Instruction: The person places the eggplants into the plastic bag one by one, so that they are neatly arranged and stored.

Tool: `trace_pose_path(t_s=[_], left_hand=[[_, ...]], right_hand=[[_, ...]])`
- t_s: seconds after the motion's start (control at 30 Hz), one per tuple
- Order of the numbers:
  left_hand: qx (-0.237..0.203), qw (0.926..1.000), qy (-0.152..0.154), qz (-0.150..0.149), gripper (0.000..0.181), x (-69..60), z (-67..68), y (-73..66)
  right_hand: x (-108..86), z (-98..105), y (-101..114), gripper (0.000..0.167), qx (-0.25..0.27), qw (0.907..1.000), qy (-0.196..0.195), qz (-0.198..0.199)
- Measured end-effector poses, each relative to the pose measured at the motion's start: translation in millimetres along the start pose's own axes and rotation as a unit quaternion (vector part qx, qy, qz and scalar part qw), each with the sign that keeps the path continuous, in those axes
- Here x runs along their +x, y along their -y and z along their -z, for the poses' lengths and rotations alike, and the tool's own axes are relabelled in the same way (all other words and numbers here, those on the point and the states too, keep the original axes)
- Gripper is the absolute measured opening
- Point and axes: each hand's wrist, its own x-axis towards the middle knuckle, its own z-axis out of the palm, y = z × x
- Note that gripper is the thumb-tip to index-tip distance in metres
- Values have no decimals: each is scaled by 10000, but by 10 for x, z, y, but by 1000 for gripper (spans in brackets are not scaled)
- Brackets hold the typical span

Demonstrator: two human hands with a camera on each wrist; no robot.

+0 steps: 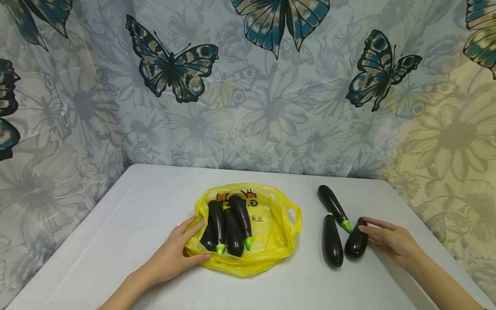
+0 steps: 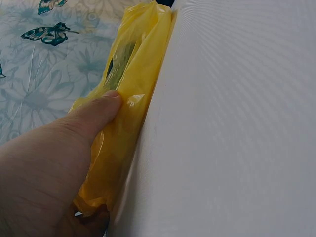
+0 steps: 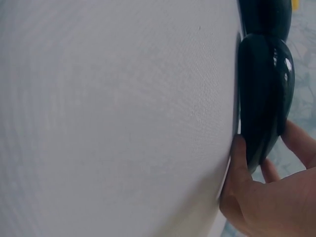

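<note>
A yellow plastic bag (image 1: 271,258) lies open on the white table with several dark eggplants (image 1: 234,232) inside, some with bright green stems. My left hand (image 1: 176,254) grips the bag's left side, its thumb along the front; in the left wrist view the thumb (image 2: 106,101) presses the yellow plastic (image 2: 131,123). On the right, my right hand (image 1: 395,241) holds the upper end of an eggplant (image 1: 355,245) that rests on the table. In the right wrist view, fingers and thumb lie on both sides of that eggplant (image 3: 266,94); its stem is hidden.
Two more eggplants lie left of the held one: one farther back (image 1: 331,202) with its green stem toward me, another (image 1: 332,245) close beside it. The white table (image 1: 155,193) ends at a wall covering (image 1: 271,107) printed with butterflies and flowers.
</note>
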Motion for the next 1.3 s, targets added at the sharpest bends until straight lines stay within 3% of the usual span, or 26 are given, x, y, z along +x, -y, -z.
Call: trace_pose_path(t_s=[1.3], left_hand=[[17,10000,-70,-12,94,5,-15,14]], right_hand=[[6,56,2,30,103,9997,37,-236]])
